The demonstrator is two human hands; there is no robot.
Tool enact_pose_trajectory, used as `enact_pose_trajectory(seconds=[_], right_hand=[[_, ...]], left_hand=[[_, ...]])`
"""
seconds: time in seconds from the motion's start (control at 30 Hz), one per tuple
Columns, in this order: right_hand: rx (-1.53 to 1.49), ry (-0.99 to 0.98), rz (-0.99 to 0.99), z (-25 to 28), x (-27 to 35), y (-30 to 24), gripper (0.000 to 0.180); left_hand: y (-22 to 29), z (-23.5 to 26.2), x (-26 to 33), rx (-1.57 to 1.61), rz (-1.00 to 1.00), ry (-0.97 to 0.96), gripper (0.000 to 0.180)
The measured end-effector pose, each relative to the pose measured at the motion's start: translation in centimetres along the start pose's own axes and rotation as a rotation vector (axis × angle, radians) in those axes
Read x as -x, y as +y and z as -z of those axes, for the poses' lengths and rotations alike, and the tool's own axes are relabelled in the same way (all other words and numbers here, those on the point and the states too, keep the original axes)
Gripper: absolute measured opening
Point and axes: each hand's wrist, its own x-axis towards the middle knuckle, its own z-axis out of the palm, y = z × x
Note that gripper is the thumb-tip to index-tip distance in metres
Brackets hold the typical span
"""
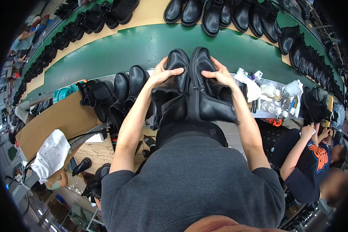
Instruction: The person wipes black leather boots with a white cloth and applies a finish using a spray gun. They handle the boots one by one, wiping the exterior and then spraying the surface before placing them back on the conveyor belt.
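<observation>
Two black leather ankle boots are held side by side in front of me, toes pointing away and soles turned toward each other. My left hand (166, 73) grips the left boot (178, 62) near its toe, the thumb lying across the upper. Around the front of the right boot (201, 62) my right hand (220, 73) is closed in the same way, thumb on top. Both shafts hang down toward my lap, between my forearms. The fingers under each boot are partly hidden.
A green conveyor belt (143, 40) runs across ahead, with rows of black boots (212, 17) beyond it. More boots (137, 79) stand at my left. Bottles (270, 91) and white cloths (251, 87) lie at my right. A cardboard sheet (58, 120) leans left; a co-worker (305, 162) sits right.
</observation>
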Motion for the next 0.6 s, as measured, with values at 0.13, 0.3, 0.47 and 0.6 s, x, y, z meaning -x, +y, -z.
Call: enact_pose_trajectory(seconds=[0.13, 0.3, 0.47, 0.6], right_hand=[[-0.079, -0.133, -0.037, 0.9, 3.3, -3.1, 0.088], [-0.324, -0.232, -0.196, -0.1, 4.0, -4.8, 0.071], [-1.191, -0.419, -0.344, 0.2, 5.0, -1.8, 0.059], [-1.711, -0.777, -0.083, -2.0, 3.8, -2.9, 0.072]], left_hand=[[6.3, -1.5, 5.0, 0.352, 0.121, -0.145, 0.099], [6.3, -1.6, 5.1, 0.265, -0.057, -0.042, 0.075], [7.9, -2.0, 7.4, 0.885, -0.071, -0.329, 0.071], [7.7, -3.4, 5.7, 1.346, -0.320, -0.758, 0.081]])
